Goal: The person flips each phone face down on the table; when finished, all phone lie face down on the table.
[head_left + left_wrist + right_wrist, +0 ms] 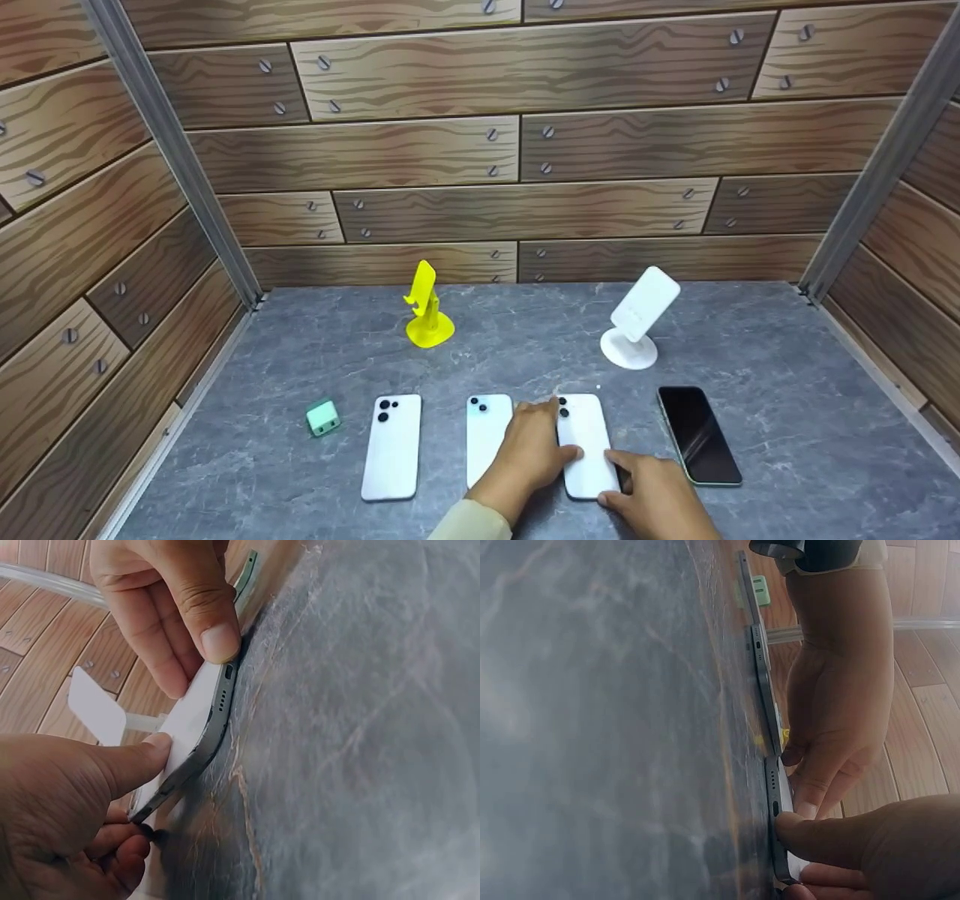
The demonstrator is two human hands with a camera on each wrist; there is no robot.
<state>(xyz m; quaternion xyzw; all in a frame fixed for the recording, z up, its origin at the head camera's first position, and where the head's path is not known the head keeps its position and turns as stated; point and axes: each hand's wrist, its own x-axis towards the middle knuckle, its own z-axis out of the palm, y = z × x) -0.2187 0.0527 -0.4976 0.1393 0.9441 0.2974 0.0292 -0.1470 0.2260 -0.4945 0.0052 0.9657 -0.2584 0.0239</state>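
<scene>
A white-backed phone (588,431) lies camera side up on the grey tabletop, between the two hands. My left hand (531,446) grips its left edge, the thumb on the back and the fingers curled at the side. At the lower right corner, my right hand (656,491) pinches the same phone between thumb and fingers. In the left wrist view, the bottom edge of the phone (217,709) shows its charging port close over the table. Partly hidden under my left forearm is a pale blue phone (484,435).
Another white phone (392,450) and a mint-green charger block (323,418) lie to the left. At right, a dark-screened phone (697,435) rests face up. Behind stand a yellow phone stand (427,326) and a white phone stand (630,349), before a wood-patterned wall (420,154).
</scene>
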